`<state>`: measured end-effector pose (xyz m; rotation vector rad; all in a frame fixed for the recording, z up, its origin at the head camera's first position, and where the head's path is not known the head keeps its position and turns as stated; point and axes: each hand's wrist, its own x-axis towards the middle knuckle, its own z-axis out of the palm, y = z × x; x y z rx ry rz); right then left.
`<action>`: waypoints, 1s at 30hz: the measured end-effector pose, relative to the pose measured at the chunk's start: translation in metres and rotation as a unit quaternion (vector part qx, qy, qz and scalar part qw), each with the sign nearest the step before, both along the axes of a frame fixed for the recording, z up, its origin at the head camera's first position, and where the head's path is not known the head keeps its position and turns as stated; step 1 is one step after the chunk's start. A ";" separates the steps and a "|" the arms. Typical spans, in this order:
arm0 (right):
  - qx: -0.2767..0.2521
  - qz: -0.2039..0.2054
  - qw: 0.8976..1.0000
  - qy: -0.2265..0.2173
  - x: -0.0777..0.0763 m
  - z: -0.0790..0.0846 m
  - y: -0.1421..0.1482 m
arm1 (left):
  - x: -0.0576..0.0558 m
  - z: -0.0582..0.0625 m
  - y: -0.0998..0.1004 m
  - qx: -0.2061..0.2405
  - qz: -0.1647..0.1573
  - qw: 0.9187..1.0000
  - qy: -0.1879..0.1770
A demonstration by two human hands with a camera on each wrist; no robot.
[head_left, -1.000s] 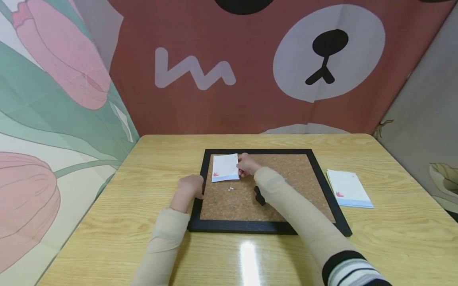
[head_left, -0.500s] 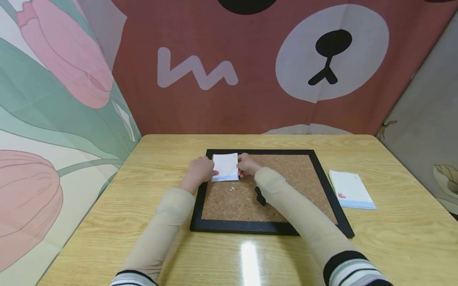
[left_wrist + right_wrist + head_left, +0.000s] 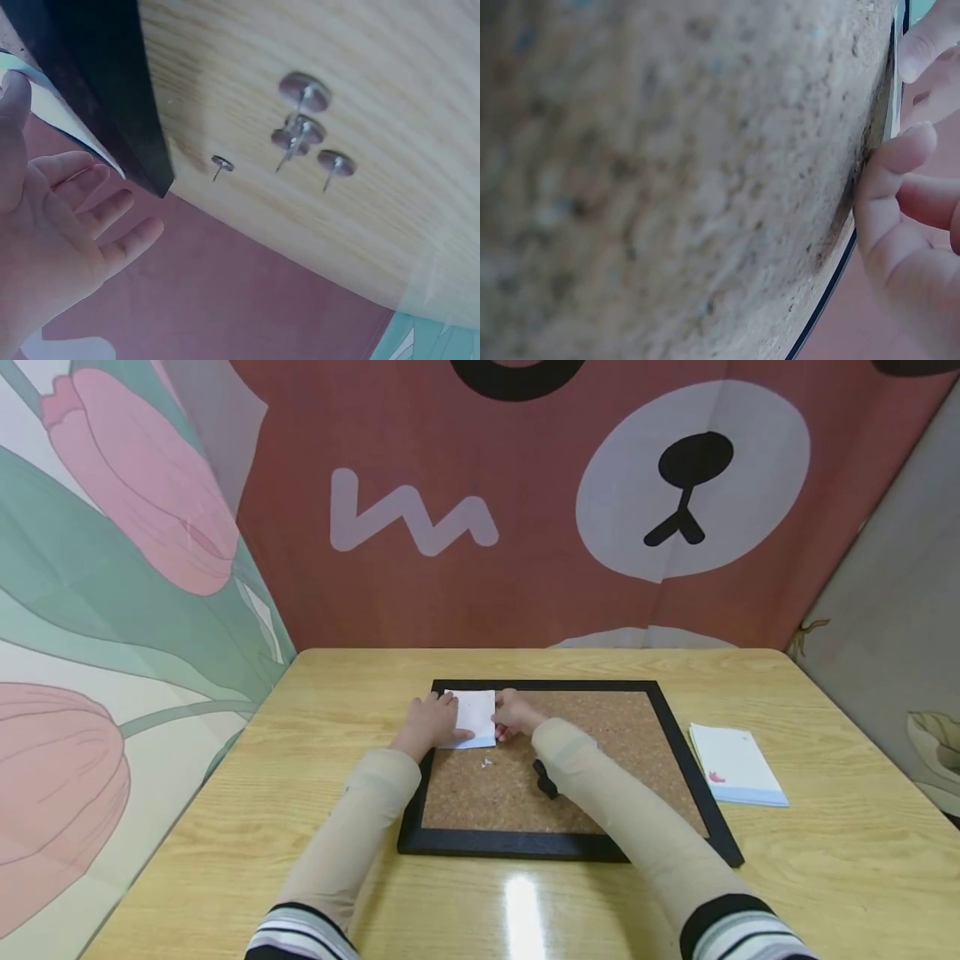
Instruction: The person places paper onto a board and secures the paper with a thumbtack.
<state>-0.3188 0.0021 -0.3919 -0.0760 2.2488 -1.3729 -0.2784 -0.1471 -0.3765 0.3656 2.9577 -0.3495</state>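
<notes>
Left hand (image 3: 433, 722) has slid further over the sheet (image 3: 476, 714), fingers spread — press it flat and square while the right hand (image 3: 516, 713) pinches its edge.

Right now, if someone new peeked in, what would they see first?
Probably the huge animal face on the backdrop behind the table. Next, the left hand and right hand at a white paper on the corkboard near its far left corner. Shiny tacks sit beside the board.
</notes>
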 end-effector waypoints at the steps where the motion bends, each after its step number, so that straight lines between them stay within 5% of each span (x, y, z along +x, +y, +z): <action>1: 0.004 0.003 1.000 0.007 0.004 0.003 0.001 | -0.001 -0.001 0.000 -0.001 0.001 1.000 -0.003; 5: 0.046 0.025 0.997 0.064 0.012 0.009 0.002 | -0.004 -0.006 -0.002 0.011 0.000 1.000 -0.008; 8: 0.112 0.058 0.983 0.135 0.012 0.011 0.003 | -0.007 -0.009 -0.005 0.023 -0.004 1.000 -0.016; 12: 0.223 0.121 0.937 0.242 0.011 0.013 0.004 | -0.012 -0.013 -0.010 0.041 -0.007 0.999 -0.034; 14: 0.268 0.160 0.906 0.287 0.011 0.013 0.004 | -0.013 -0.014 -0.012 0.053 -0.007 0.998 -0.043; 20: 0.315 0.262 0.855 0.319 0.012 0.014 0.008 | -0.016 -0.014 -0.015 0.074 -0.008 0.995 -0.059; 30: 0.312 0.292 0.871 0.241 0.011 0.012 0.014 | -0.019 -0.007 -0.013 0.091 0.002 0.992 -0.084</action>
